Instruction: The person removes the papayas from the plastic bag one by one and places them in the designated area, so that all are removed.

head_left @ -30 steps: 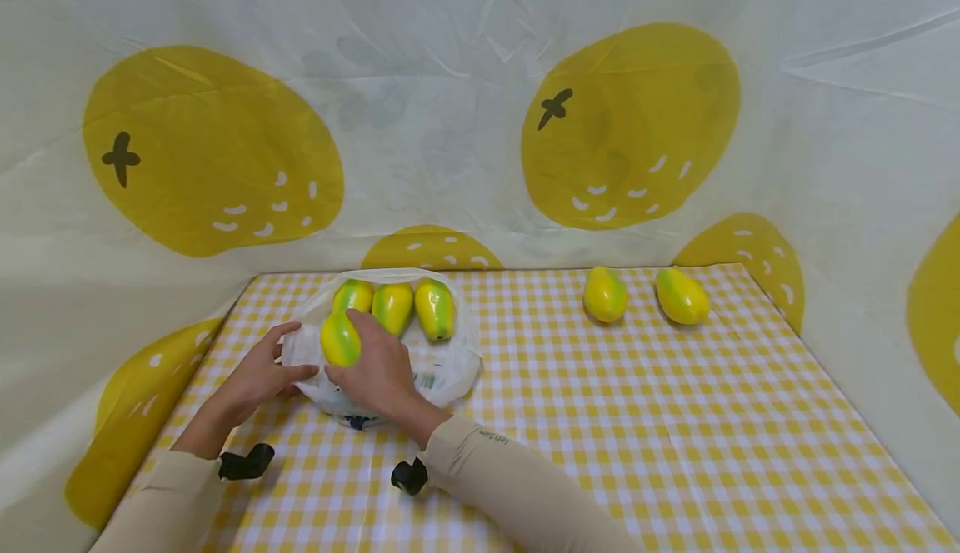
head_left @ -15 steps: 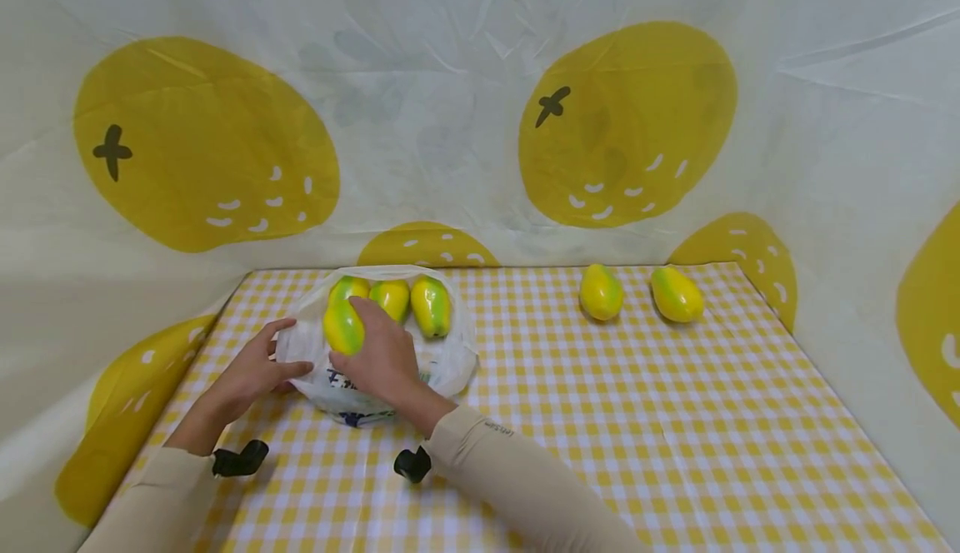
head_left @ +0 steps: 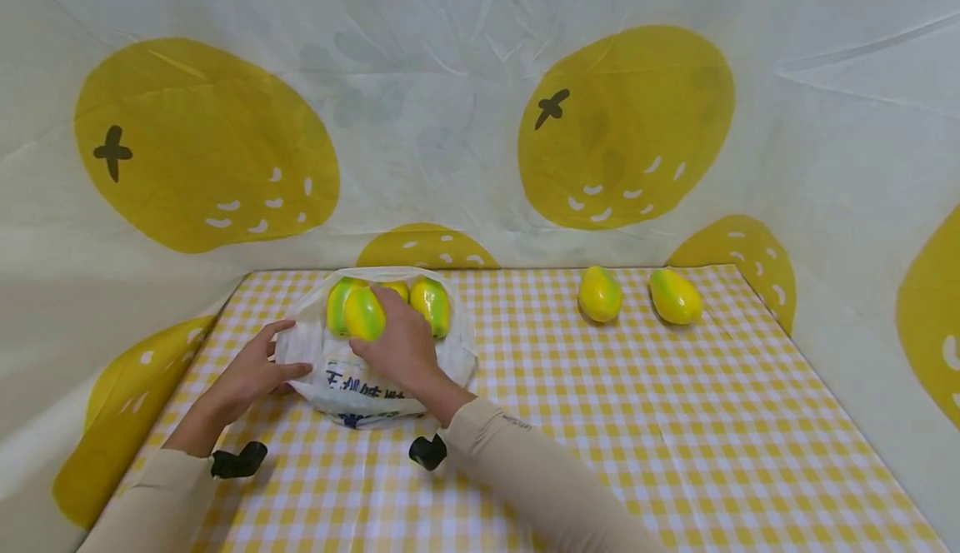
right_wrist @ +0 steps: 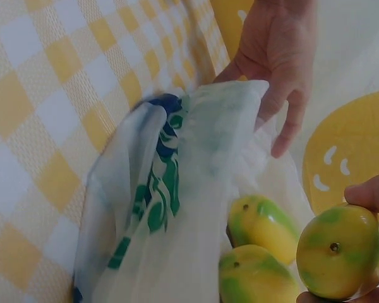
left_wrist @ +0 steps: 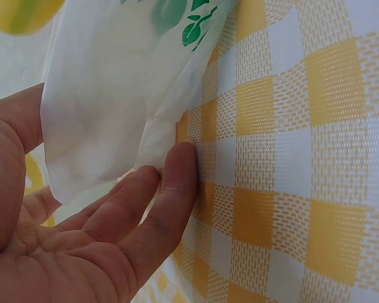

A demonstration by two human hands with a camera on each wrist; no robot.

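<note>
Yellow fruit (head_left: 365, 315) is gripped by the right hand (head_left: 402, 341), the loose-fingered left hand (head_left: 251, 372) touching a white bag (head_left: 330, 386).

I see a beige left sleeve (head_left: 153, 499), close-fitting and lightly creased. The right sleeve (head_left: 547, 478) matches, with small dark lettering (head_left: 517, 423) near its end, too tiny for me to read from here. My left camera (head_left: 239, 460) and right camera (head_left: 428, 452) look black and angular; left hand (head_left: 249, 371) and right hand (head_left: 402, 340) are bare.

The yellow-and-white checked surface (head_left: 675, 436) bears a white plastic bag (head_left: 360, 382) touching the left fingers (left_wrist: 179, 180), and two yellow-green fruits (head_left: 600, 295) well rightward of the right fingers (right_wrist: 371, 193).
</note>
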